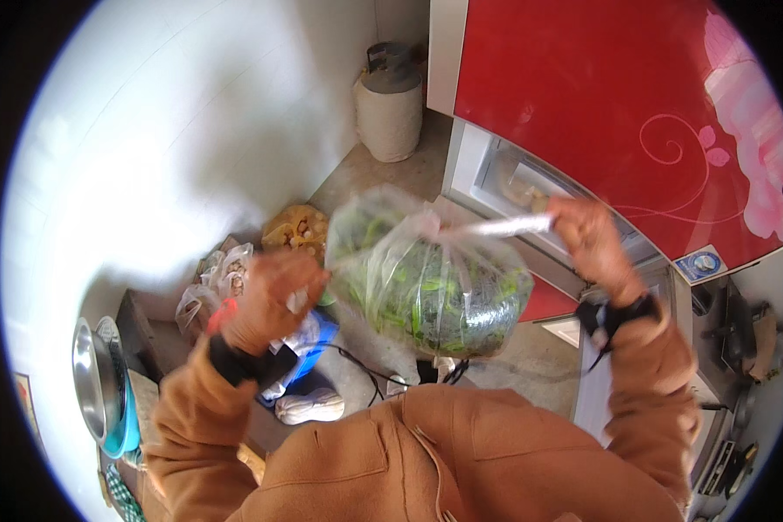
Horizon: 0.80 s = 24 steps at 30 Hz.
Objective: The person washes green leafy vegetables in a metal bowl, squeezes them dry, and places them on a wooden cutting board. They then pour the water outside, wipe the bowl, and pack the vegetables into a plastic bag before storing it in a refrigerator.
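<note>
A clear plastic bag of green leafy vegetables (pixel 437 300) hangs between my two hands, its neck gathered at the top. My right hand (pixel 584 235) is closed on a twisted end of the plastic, pulled out to the right and slightly blurred. On the other side, my left hand (pixel 277 297) grips a thinner stretched strand of the same bag. Its fingertips are blurred and partly hidden behind the back of the hand.
A red-fronted refrigerator (pixel 574 98) has an open compartment at the right. A gas cylinder (pixel 389 111) stands in the corner. Bags of produce (pixel 297 231) lie along the wall, with a pale squash (pixel 310 406) on the near side. Metal basins (pixel 91 378) lean far left. A black cable crosses the floor.
</note>
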### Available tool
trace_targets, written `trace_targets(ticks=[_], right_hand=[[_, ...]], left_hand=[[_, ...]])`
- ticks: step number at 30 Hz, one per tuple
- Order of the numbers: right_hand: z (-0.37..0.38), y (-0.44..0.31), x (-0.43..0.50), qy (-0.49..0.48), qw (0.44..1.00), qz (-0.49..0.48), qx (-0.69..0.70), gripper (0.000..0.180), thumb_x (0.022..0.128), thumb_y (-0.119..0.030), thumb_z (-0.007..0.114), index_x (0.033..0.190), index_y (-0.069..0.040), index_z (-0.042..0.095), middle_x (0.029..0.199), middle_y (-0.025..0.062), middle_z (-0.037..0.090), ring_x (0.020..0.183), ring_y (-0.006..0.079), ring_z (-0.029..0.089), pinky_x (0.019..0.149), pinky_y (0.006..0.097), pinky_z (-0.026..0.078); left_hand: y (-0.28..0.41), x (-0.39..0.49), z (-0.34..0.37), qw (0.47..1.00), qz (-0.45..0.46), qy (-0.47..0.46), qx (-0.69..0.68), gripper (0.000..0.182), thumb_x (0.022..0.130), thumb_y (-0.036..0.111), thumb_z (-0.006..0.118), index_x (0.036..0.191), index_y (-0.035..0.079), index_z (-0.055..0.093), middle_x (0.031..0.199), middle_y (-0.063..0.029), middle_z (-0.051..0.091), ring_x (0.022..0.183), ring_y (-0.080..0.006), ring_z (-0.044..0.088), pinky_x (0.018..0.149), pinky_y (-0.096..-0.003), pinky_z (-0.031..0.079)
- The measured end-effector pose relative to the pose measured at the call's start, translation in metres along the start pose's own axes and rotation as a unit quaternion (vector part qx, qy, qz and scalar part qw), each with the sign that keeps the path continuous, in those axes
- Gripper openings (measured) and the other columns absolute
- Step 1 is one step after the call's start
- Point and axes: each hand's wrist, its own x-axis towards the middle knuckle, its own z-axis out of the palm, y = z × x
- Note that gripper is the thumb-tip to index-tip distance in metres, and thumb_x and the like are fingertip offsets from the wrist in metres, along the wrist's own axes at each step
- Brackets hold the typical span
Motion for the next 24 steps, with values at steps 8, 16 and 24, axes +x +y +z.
trace_targets(ticks=[8, 16, 24], right_hand=[[0.126, 0.014, -0.026, -0.113, 0.914, 0.151, 0.358, 0.012, 0.088, -0.005, 0.045, 0.082, -0.001, 0.055, 0.066, 0.0031, 0.052, 0.057, 0.0092, 0.049, 0.053, 0.0253, 0.042], [0.111, 0.189, -0.023, 0.168, 0.692, 0.365, 0.600, 0.020, 0.096, -0.024, 0.052, 0.109, -0.010, 0.056, 0.092, 0.0058, 0.062, 0.083, 0.0174, 0.058, 0.068, 0.0321, 0.046], [0.050, 0.346, -0.009, 0.506, 0.434, 0.358, 0.654, 0.031, 0.080, -0.019, 0.068, 0.100, -0.004, 0.050, 0.091, 0.0095, 0.057, 0.086, 0.0271, 0.058, 0.076, 0.0409, 0.050]], left_hand=[[-0.002, -0.023, 0.136, 0.810, -0.251, -0.130, -0.513, 0.034, 0.099, 0.025, 0.053, 0.122, 0.000, 0.054, 0.099, -0.0026, 0.058, 0.080, -0.0107, 0.051, 0.074, -0.0271, 0.045], [-0.018, -0.011, 0.181, 0.790, -0.405, -0.060, -0.456, 0.032, 0.100, 0.022, 0.049, 0.082, -0.002, 0.057, 0.074, -0.0040, 0.060, 0.075, -0.0115, 0.055, 0.074, -0.0272, 0.045], [-0.031, -0.038, 0.151, 0.829, -0.458, -0.021, -0.320, 0.035, 0.100, 0.025, 0.048, 0.081, -0.002, 0.059, 0.073, -0.0039, 0.062, 0.073, -0.0118, 0.055, 0.072, -0.0263, 0.043]])
